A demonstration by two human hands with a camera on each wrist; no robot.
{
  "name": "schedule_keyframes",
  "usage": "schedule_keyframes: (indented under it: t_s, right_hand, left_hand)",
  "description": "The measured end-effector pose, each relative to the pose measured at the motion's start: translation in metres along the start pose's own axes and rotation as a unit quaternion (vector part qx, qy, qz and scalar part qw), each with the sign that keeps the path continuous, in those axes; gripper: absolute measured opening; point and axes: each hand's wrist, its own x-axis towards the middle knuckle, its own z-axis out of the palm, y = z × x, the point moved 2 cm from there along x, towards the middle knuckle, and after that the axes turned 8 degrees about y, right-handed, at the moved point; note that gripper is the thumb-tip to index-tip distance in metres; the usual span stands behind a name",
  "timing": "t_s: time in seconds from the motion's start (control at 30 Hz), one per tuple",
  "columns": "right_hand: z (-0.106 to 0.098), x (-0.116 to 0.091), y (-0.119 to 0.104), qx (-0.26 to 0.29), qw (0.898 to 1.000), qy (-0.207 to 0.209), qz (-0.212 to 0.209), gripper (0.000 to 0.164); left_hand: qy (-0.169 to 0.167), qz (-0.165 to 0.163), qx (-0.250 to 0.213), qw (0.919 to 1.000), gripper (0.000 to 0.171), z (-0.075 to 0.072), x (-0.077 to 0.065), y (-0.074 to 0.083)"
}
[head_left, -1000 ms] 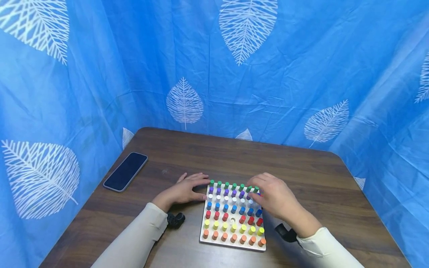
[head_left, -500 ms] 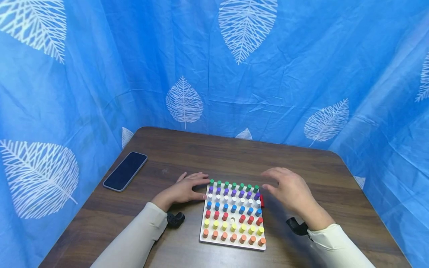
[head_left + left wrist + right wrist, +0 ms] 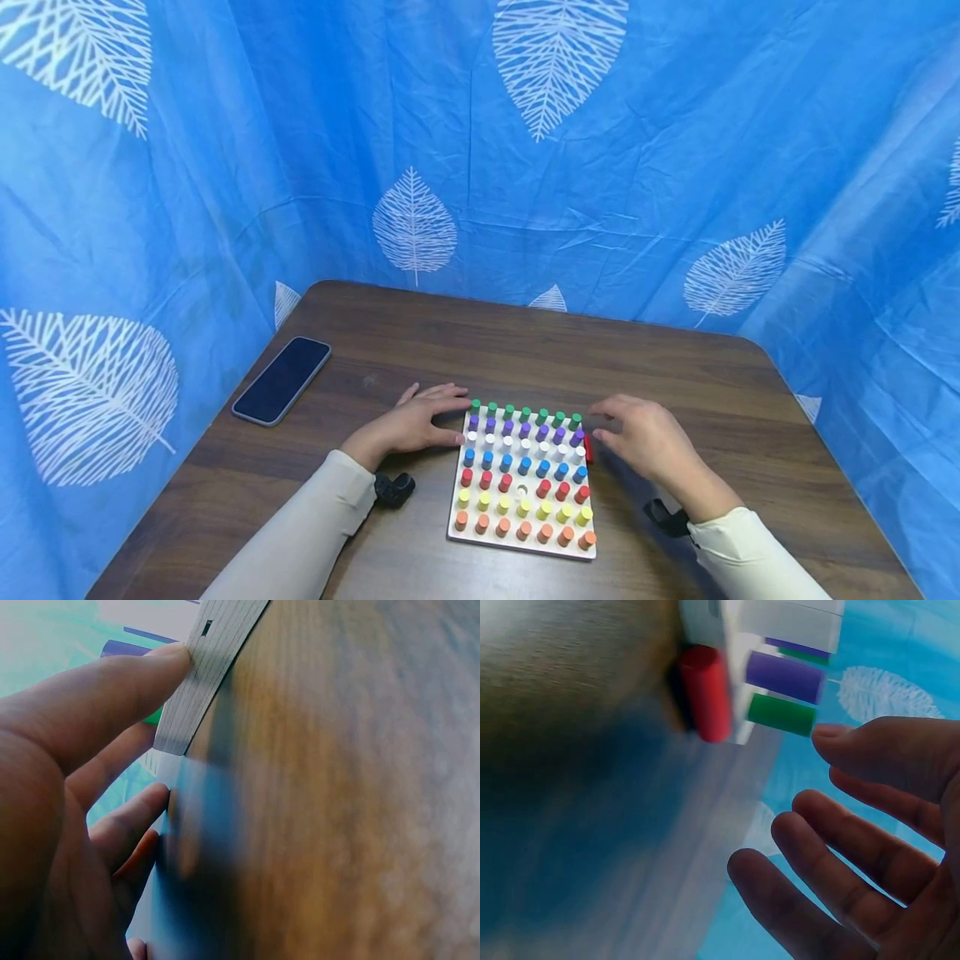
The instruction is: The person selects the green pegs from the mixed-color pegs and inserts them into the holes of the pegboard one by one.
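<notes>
A pale wooden pegboard (image 3: 492,535) stands full of upright pegs in coloured rows: green, purple, white, blue, red, yellow and orange. One hole (image 3: 522,491) in the red row is bare. Flat on the table against the board's right side lies a loose red peg (image 3: 588,448), also seen close up as a red cylinder (image 3: 706,694) in the right wrist view. My left hand (image 3: 412,423) touches the board's far left corner, its thumb (image 3: 169,666) against the side edge. Just right of the red peg hovers my right hand (image 3: 645,437), fingers relaxed and holding nothing.
A dark-screened phone (image 3: 282,381) lies at the table's left. Blue curtains (image 3: 600,167) with white leaf prints hang behind and on both sides of the brown wooden table (image 3: 450,342). Black straps with camera mounts (image 3: 393,490) sit on the wrists.
My right hand has drawn back rightward from the purple and white rows, uncovering their right-end pegs and the loose red peg, then come slightly lower. The left hand keeps its place.
</notes>
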Motion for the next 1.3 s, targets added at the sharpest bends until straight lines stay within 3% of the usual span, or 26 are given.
schedule_keyframes:
  t_s: [0.13, 0.6, 0.83, 1.0, 1.3]
  right_hand:
    - [0.010, 0.000, 0.002, 0.001, 1.000, -0.014, 0.010, 0.029]
    - [0.024, 0.004, 0.011, 0.012, 0.998, -0.060, -0.012, 0.031]
    - [0.023, 0.004, 0.012, 0.013, 0.996, -0.078, -0.030, 0.032]
    - [0.023, 0.004, 0.011, 0.018, 0.996, -0.082, -0.037, 0.019]
    - [0.016, 0.006, 0.006, 0.038, 0.993, -0.100, -0.057, 0.026]
  left_hand:
    - [0.000, 0.001, -0.002, 1.0000, 0.065, 0.000, 0.000, 0.000]
    - [0.003, 0.002, -0.005, 1.0000, 0.066, 0.000, 0.000, 0.001]
    - [0.008, 0.000, -0.005, 1.0000, 0.066, 0.000, 0.000, 0.001]
    - [0.010, 0.002, -0.002, 0.9999, 0.066, 0.000, 0.001, 0.000]
    - [0.006, -0.005, -0.002, 1.0000, 0.064, 0.001, 0.000, 0.000]
